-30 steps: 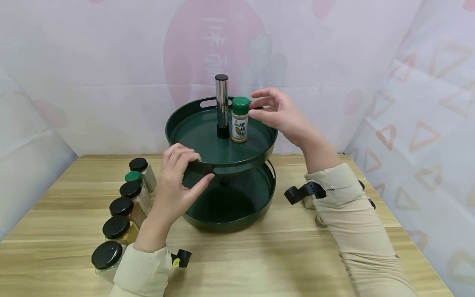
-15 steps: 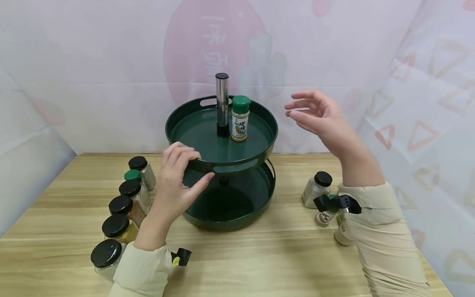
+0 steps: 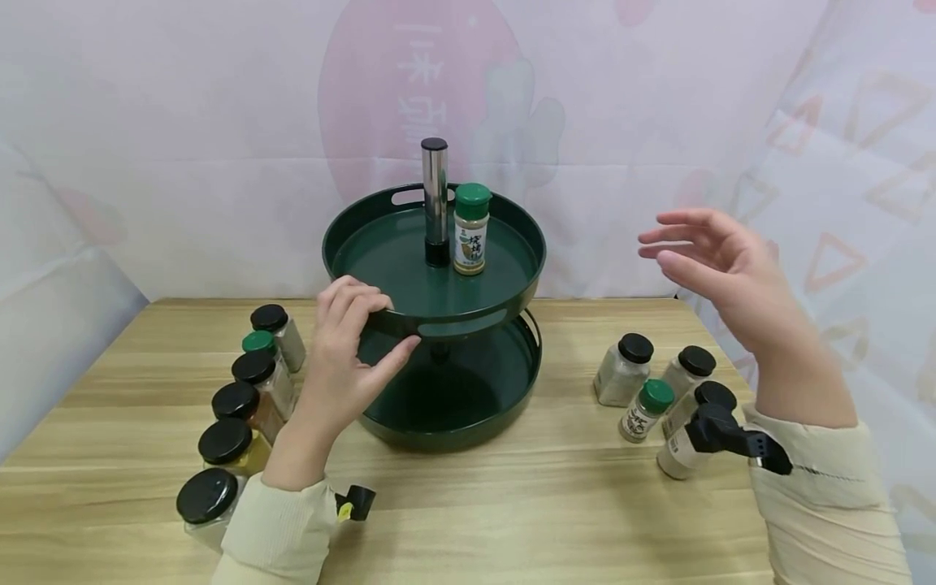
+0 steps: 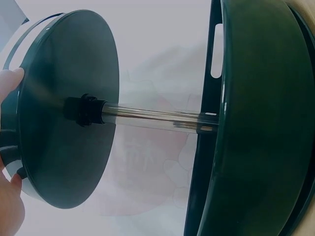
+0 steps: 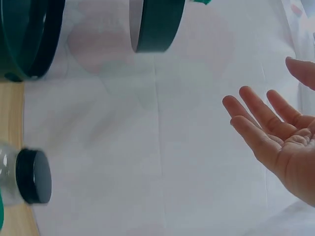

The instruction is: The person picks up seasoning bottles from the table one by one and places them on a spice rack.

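Observation:
A dark green two-tier round tray rack (image 3: pixel 395 284) with a steel post (image 3: pixel 435 187) stands on the wooden table. My left hand (image 3: pixel 342 357) grips the front-left rim of the upper tray, fingers over the edge and thumb beneath. In the left wrist view, the underside of the upper tray (image 4: pixel 74 162) shows beside that hand. Upright on the upper tray, right of the post, is a green-capped seasoning jar (image 3: pixel 470 244). My right hand (image 3: pixel 731 264) hovers in the air at the right, palm bare and fingers spread in the right wrist view.
Several seasoning jars (image 3: pixel 254 375), mostly black-lidded, line the table's left side. More stand at the right, below my right hand, among them a small green-capped jar (image 3: pixel 643 410) and a black-lidded jar (image 3: pixel 624 370). A white printed cloth (image 3: pixel 241 162) hangs behind the table.
My right hand has moved away from the green-capped seasoning jar on the upper tray, out to the right, uncovering the right-hand jars. My left hand keeps its hold on the rim.

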Demonstrator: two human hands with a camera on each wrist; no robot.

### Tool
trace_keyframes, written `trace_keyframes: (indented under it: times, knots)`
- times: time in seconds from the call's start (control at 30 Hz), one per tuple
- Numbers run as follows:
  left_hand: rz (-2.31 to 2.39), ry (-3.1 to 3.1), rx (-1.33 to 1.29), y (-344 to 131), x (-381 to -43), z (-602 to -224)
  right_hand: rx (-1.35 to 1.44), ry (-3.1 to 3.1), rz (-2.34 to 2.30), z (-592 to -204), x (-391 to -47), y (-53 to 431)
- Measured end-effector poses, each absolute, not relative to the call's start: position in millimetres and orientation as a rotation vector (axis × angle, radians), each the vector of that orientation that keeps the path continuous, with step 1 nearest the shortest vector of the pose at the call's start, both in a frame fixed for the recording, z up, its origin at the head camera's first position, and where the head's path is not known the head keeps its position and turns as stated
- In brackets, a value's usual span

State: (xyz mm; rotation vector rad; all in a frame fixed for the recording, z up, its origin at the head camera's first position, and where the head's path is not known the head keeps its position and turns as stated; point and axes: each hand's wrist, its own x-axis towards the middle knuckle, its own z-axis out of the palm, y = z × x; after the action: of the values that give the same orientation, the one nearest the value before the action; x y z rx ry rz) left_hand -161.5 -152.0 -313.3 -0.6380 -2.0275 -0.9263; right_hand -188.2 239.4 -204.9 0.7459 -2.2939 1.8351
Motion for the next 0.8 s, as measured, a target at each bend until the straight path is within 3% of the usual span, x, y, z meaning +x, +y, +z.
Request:
trace_keyframes:
  times: [0.43,0.8]
  knots:
    - [-0.913,-2.04,-0.641,-154,-161,-314,0.669,-2.193,1.884,-251,-167,307]
    - [-0.92,-2.049,-0.628,-153,-162,-314,0.529,-2.077,2.191,-307,-175,365]
